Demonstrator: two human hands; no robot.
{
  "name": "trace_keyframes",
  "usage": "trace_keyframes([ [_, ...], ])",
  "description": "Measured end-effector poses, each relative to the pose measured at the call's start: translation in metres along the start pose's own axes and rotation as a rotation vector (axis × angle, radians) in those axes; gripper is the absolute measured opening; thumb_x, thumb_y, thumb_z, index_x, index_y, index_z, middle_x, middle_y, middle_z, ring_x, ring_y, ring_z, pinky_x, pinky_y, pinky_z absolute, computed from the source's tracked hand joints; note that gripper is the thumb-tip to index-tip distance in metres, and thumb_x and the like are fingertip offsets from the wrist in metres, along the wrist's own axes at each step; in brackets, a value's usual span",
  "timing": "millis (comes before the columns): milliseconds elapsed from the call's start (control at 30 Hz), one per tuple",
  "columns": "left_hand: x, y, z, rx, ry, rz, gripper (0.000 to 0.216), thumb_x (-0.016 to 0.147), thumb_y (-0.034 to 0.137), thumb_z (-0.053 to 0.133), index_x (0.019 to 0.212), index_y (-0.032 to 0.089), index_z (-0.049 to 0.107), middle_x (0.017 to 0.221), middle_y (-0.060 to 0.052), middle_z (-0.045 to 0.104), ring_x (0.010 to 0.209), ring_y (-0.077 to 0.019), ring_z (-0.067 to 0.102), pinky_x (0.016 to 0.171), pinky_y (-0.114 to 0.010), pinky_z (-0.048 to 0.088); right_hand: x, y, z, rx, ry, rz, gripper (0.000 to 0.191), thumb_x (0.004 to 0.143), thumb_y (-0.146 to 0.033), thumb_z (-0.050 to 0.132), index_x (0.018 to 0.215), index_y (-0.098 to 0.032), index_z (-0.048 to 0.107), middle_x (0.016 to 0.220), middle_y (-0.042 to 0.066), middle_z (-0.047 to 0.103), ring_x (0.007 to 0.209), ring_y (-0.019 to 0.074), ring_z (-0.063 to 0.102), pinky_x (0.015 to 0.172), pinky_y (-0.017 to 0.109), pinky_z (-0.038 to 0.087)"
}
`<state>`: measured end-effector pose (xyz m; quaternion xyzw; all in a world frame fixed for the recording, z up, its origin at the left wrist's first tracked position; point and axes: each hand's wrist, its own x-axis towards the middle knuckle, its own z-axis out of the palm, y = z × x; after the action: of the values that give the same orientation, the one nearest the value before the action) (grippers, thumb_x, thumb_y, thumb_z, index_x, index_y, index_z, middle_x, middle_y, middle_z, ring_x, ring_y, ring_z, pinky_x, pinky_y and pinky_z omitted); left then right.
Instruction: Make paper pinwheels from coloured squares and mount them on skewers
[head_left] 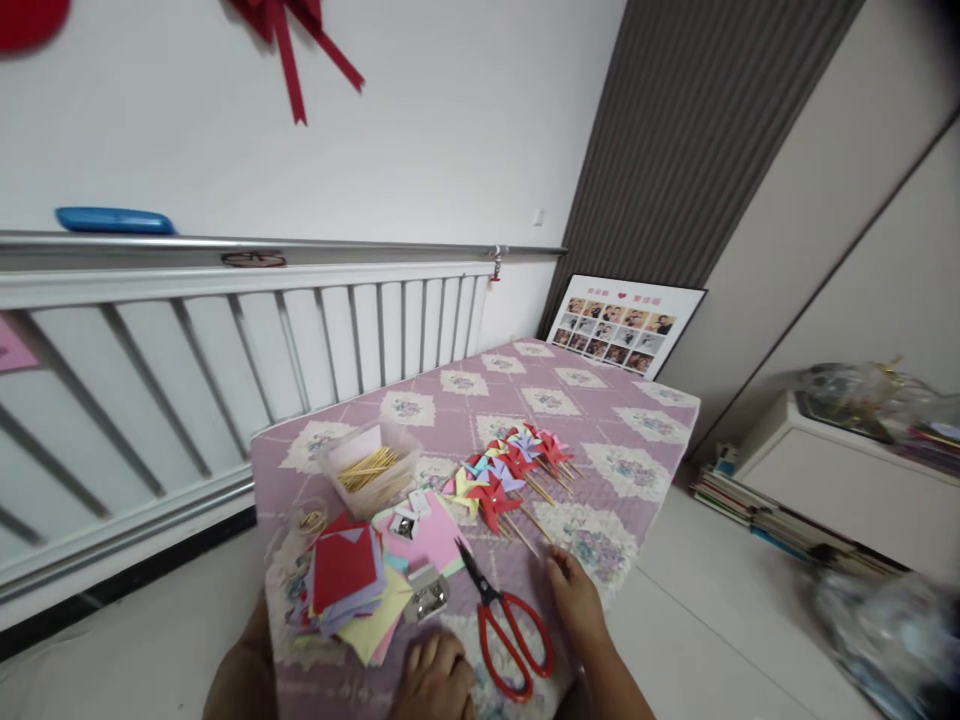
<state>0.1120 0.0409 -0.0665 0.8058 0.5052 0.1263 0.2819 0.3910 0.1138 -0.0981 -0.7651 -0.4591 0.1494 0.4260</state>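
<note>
My left hand (pixel 433 678) rests on the purple quilted table cover (pixel 600 420) at the near edge, fingers curled under with nothing seen in them. Just right of it lie red-handled scissors (pixel 510 620). My right hand (pixel 574 598) lies on the cover to the right of the scissors, fingers stretched toward a row of paper pinwheels on sticks (pixel 514 470). A stack of coloured paper squares (pixel 345 590) sits left of the scissors, with a small metal stapler (pixel 426 592) beside it.
A clear plastic box of wooden sticks (pixel 369 468) stands behind the paper. A white slatted rail (pixel 225 350) runs along the left. A framed photo collage (pixel 621 325) leans at the far end. Books (pixel 750 505) and a low white cabinet (pixel 840 470) are at right.
</note>
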Motion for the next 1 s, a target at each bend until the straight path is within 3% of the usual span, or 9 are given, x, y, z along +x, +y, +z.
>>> trace_keyframes([
  [100, -0.002, -0.007, -0.001, -0.018, 0.02, 0.078, 0.019, 0.079, 0.02, 0.054, 0.094, 0.025, 0.065, 0.11, -0.002, 0.061, 0.108, -0.0215, 0.049, 0.098, -0.039, 0.033, -0.021, -0.021, 0.015, -0.07, -0.055, 0.001, 0.035, 0.071, -0.034, 0.051, 0.097, -0.017, 0.068, 0.101, 0.014, 0.073, 0.098, 0.0305, 0.067, 0.088, 0.043, 0.049],
  [233, -0.008, -0.015, 0.001, -0.046, 0.079, 0.187, 0.017, 0.082, 0.022, 0.053, 0.096, 0.022, 0.064, 0.111, -0.003, 0.06, 0.11, -0.0213, 0.046, 0.099, -0.038, 0.03, -0.066, -0.058, 0.039, -0.184, -0.019, -0.028, 0.044, 0.075, -0.034, 0.052, 0.114, -0.016, 0.063, 0.127, 0.02, 0.059, 0.122, 0.0398, 0.049, 0.096, 0.06, 0.036],
  [333, -0.012, -0.024, 0.006, -0.043, 0.111, 0.219, 0.017, 0.082, 0.021, 0.054, 0.095, 0.021, 0.064, 0.113, -0.004, 0.06, 0.111, -0.021, 0.046, 0.102, -0.037, 0.03, -0.107, -0.078, 0.056, -0.235, 0.036, -0.224, 0.043, 0.082, -0.035, 0.046, 0.119, -0.017, 0.06, 0.131, 0.019, 0.056, 0.123, 0.0378, 0.047, 0.097, 0.063, 0.033],
  [467, -0.02, -0.04, 0.013, -0.023, 0.102, 0.307, 0.028, 0.079, 0.025, 0.058, 0.106, 0.018, 0.064, 0.114, -0.009, 0.062, 0.113, -0.0243, 0.047, 0.105, -0.039, 0.03, -0.153, -0.074, 0.075, -0.165, -0.004, -0.487, 0.037, 0.089, -0.03, 0.041, 0.12, -0.017, 0.058, 0.121, 0.015, 0.063, 0.116, 0.0301, 0.055, 0.098, 0.052, 0.042],
  [600, -0.04, -0.056, 0.01, -0.071, 0.084, 0.361, 0.016, 0.075, 0.016, 0.056, 0.086, 0.019, 0.067, 0.09, -0.006, 0.068, 0.091, -0.0206, 0.056, 0.09, -0.035, 0.041, -0.175, -0.055, 0.085, -0.169, -0.005, -0.591, 0.033, 0.092, -0.026, 0.039, 0.119, -0.019, 0.056, 0.115, 0.013, 0.067, 0.108, 0.0277, 0.061, 0.09, 0.046, 0.05],
  [700, -0.059, -0.065, -0.008, -0.176, 0.17, 0.301, 0.021, 0.073, 0.01, 0.053, 0.085, 0.021, 0.066, 0.087, -0.005, 0.069, 0.085, -0.0189, 0.058, 0.081, -0.032, 0.044, -0.176, -0.055, 0.087, -0.242, -0.036, -0.645, 0.033, 0.092, -0.027, 0.04, 0.12, -0.019, 0.056, 0.113, 0.013, 0.068, 0.106, 0.0291, 0.062, 0.089, 0.048, 0.048],
  [800, -0.066, -0.078, -0.043, -0.23, 0.318, 0.144, 0.023, 0.076, 0.01, 0.049, 0.089, 0.021, 0.065, 0.09, -0.006, 0.068, 0.088, -0.0201, 0.059, 0.08, -0.033, 0.046, -0.175, -0.065, 0.086, -0.32, -0.1, -0.681, 0.031, 0.092, -0.029, 0.046, 0.12, -0.023, 0.057, 0.115, 0.011, 0.068, 0.108, 0.0295, 0.061, 0.091, 0.051, 0.042],
  [900, -0.054, -0.099, -0.082, -0.19, 0.522, 0.025, 0.022, 0.082, 0.014, 0.047, 0.094, 0.021, 0.064, 0.1, -0.008, 0.067, 0.098, -0.023, 0.059, 0.089, -0.039, 0.046, -0.175, -0.073, 0.086, -0.335, -0.102, -0.7, 0.027, 0.091, -0.029, 0.047, 0.115, -0.024, 0.06, 0.114, 0.01, 0.069, 0.106, 0.0291, 0.062, 0.092, 0.051, 0.039],
  [1000, -0.033, -0.123, -0.109, -0.079, 0.669, -0.019, 0.025, 0.081, 0.017, 0.052, 0.103, 0.02, 0.062, 0.111, -0.01, 0.064, 0.109, -0.0253, 0.056, 0.1, -0.045, 0.041, -0.175, -0.074, 0.086, -0.332, -0.102, -0.709, 0.025, 0.091, -0.029, 0.046, 0.111, -0.023, 0.061, 0.112, 0.01, 0.069, 0.104, 0.0292, 0.063, 0.09, 0.051, 0.038],
])
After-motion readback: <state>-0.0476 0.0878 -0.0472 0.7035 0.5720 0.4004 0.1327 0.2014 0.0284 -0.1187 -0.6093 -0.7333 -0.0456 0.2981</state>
